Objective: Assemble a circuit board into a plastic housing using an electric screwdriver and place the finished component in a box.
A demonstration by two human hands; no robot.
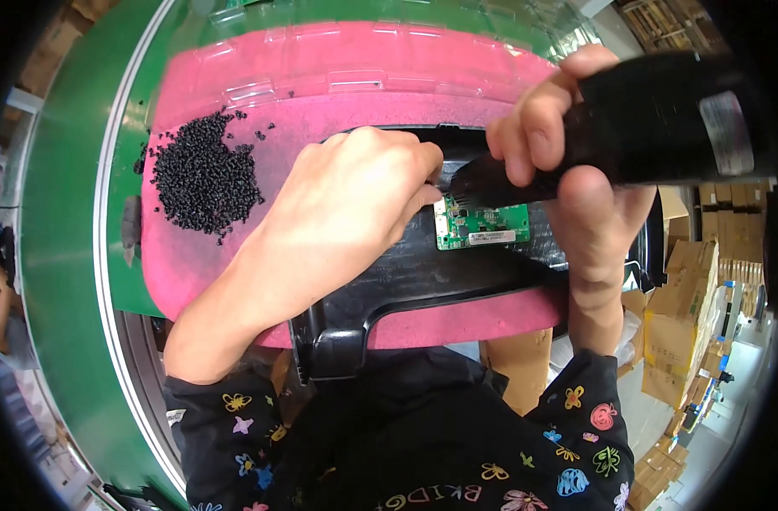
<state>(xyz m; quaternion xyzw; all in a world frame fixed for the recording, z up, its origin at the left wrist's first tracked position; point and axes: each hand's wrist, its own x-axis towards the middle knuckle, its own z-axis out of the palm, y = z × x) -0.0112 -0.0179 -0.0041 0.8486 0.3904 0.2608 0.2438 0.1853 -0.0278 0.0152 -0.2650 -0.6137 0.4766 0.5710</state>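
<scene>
Gripping a black driver-like tool (653, 119), the right hand (586, 200) points its end at the green circuit board (497, 221), which lies on a black housing (453, 277) just right of the pinched fingertips of the left hand (346, 183). What these hold, I cannot tell. The step seems to be fastening; next probably calls for squaring the tool, left fingers clear.

I count one left hand (346, 192), one right hand (592, 209). One green circuit board (483, 223), one white label (493, 238) on it. One black plastic panel (389, 281). One black handheld tool (649, 111). One heap of small black screws (206, 175), pieces too many for me to count. One pink mat (180, 264). One green table (61, 213). Cardboard boxes (683, 272) several, exact number unclear to me.
</scene>
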